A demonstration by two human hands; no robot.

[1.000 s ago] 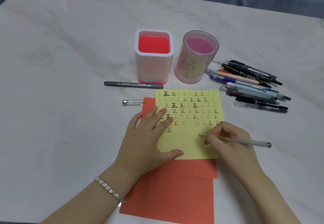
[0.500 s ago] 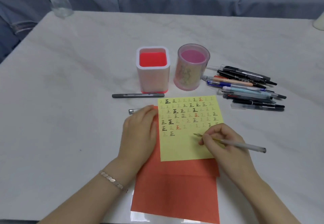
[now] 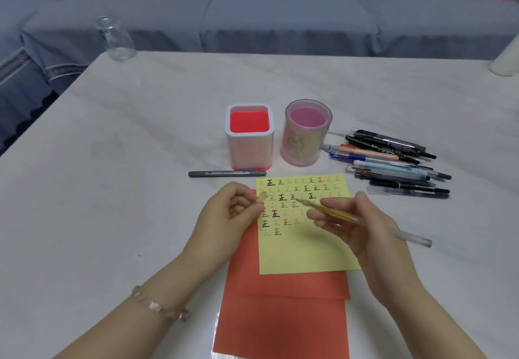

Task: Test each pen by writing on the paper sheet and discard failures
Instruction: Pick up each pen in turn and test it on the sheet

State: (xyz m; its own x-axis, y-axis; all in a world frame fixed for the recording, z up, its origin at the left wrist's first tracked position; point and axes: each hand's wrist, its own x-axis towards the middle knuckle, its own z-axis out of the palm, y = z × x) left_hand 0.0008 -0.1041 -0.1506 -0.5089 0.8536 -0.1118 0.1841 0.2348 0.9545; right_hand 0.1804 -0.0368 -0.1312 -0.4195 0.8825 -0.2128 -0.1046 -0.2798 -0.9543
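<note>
A yellow paper sheet (image 3: 306, 249) with rows of written test marks lies on orange sheets (image 3: 283, 319) in front of me. My right hand (image 3: 362, 226) holds a clear pen (image 3: 365, 224) with a yellow refill above the sheet, tip pointing left toward my other hand. My left hand (image 3: 227, 218) pinches the pen's small clear cap (image 3: 262, 197) just left of the tip. A pile of several pens (image 3: 393, 162) lies at the right. A grey pen (image 3: 227, 173) lies alone above the sheet's left side.
A square white and red pen holder (image 3: 250, 145) and a round pink holder (image 3: 304, 142) stand behind the sheet. A glass jar (image 3: 115, 40) is at the table's far left corner, a white object (image 3: 505, 61) at the far right. A grey sofa lies beyond.
My left hand left the sheet, picked the clear cap up from the table and raised it. My right hand lifted the pen off the paper. The camera tilted up.
</note>
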